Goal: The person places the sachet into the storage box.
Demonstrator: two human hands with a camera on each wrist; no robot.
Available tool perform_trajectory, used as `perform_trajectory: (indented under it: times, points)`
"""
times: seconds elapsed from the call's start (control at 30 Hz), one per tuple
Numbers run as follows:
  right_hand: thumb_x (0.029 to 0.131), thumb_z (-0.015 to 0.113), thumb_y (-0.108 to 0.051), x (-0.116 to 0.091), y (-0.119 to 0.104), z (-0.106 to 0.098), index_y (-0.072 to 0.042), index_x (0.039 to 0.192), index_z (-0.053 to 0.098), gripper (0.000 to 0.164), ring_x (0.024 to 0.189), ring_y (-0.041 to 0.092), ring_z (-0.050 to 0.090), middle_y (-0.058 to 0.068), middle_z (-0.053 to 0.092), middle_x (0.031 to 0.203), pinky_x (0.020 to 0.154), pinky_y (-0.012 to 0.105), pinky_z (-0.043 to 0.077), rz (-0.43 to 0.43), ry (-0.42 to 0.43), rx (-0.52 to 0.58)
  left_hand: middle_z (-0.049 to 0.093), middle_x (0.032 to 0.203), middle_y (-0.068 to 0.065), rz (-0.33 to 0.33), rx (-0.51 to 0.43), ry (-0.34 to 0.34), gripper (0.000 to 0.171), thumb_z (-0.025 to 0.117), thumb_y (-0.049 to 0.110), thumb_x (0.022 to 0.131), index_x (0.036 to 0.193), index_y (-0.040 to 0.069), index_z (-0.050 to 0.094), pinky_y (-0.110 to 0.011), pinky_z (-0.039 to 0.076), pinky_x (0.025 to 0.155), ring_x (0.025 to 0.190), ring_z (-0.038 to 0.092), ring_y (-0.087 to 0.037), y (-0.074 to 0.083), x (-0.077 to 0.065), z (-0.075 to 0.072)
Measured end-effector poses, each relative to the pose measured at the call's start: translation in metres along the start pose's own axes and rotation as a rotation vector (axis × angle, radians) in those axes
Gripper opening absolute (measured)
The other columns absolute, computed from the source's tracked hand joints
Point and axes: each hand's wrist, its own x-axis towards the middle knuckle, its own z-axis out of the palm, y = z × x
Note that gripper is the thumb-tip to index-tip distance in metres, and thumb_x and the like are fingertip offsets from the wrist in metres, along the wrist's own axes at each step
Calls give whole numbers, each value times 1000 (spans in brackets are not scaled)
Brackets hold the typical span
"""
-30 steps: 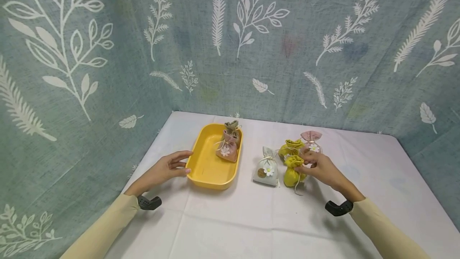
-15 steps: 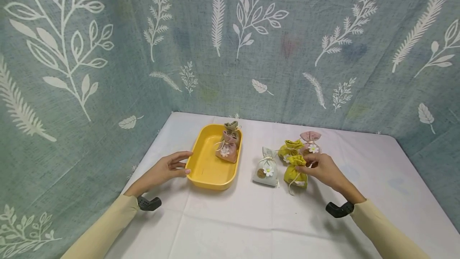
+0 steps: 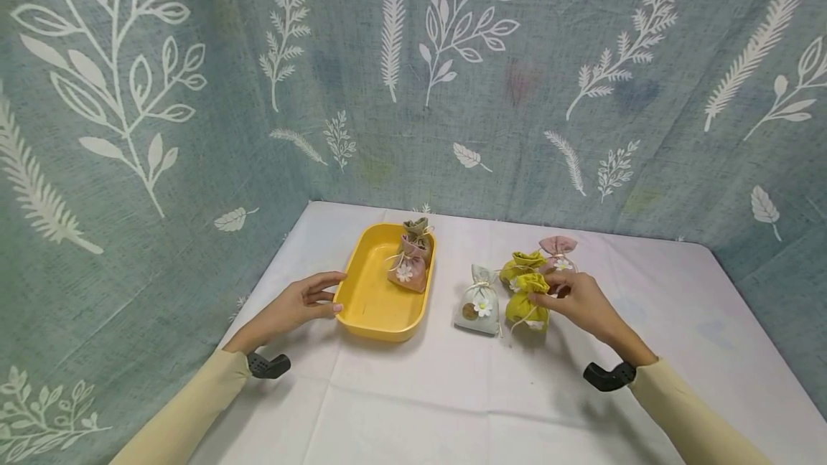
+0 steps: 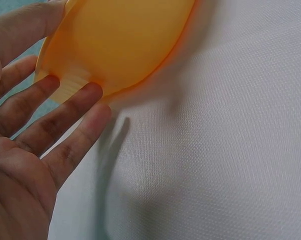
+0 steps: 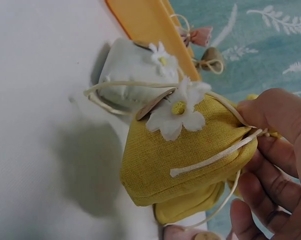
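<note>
My right hand (image 3: pixel 579 304) pinches the gathered neck of a mustard-yellow drawstring pouch (image 3: pixel 526 311) between thumb and fingers. The right wrist view shows its white flower (image 5: pixel 179 107) and pale cords; its shadow falls apart from it on the cloth. Just behind it is a second yellow pouch (image 3: pixel 520 268). A pink pouch (image 3: pixel 558 244), partly hidden by the hand, stands farther back. Left of these sits a pale grey-white pouch (image 3: pixel 478 311) with a flower. My left hand (image 3: pixel 305 301) touches the left side of a yellow tray (image 3: pixel 352 314) with extended fingers.
Inside the tray's right side are a dusty-pink pouch (image 3: pixel 408 275) and an olive-brown pouch (image 3: pixel 416 227) behind it. A white cloth (image 3: pixel 413 407) covers the table. A blue-green leaf-patterned curtain (image 3: pixel 388 128) hangs behind and to the left.
The yellow pouch in my right hand has turned, bringing its flower round to the front, and has shifted slightly left and up. The left hand and the tray have stayed put.
</note>
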Motion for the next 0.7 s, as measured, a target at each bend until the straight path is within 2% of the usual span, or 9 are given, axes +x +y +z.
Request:
perform_trajectory:
  times: [0.07,0.13,0.27,0.43,0.7]
  points:
    - [87,85,-27,0,-1,0,-10,102,76,25,78,19,62,0,69,89,64,30,53,-2,5,8,50,154,-3,0,-1,0,68,80,36,92,152,26,49,-41,55,100,131,56,-31,0,0,0]
    - [87,85,-27,1,-3,-1,-12,92,72,21,74,20,61,0,66,84,60,29,51,-2,5,14,50,154,-3,0,-2,-1,68,80,37,92,152,27,49,-41,54,100,131,56,-31,-1,0,0]
    - [88,85,-29,2,-7,-2,-16,83,62,27,72,23,59,1,60,80,57,29,47,4,7,20,50,154,-3,2,-7,-2,68,80,36,92,152,27,49,-40,55,100,131,56,-31,-1,0,0]
    - [88,85,-28,4,-15,-3,-16,81,59,29,70,21,55,1,55,80,56,29,43,-13,13,21,50,154,-3,10,-12,-2,69,81,36,91,152,26,49,-38,55,98,130,57,-31,-1,-1,1]
    - [88,85,-29,11,-25,-2,-19,77,58,30,65,16,47,0,51,77,53,28,37,-60,39,-12,49,155,-4,20,-3,-7,68,79,35,93,153,26,48,-41,55,100,131,56,-33,-1,0,-1]
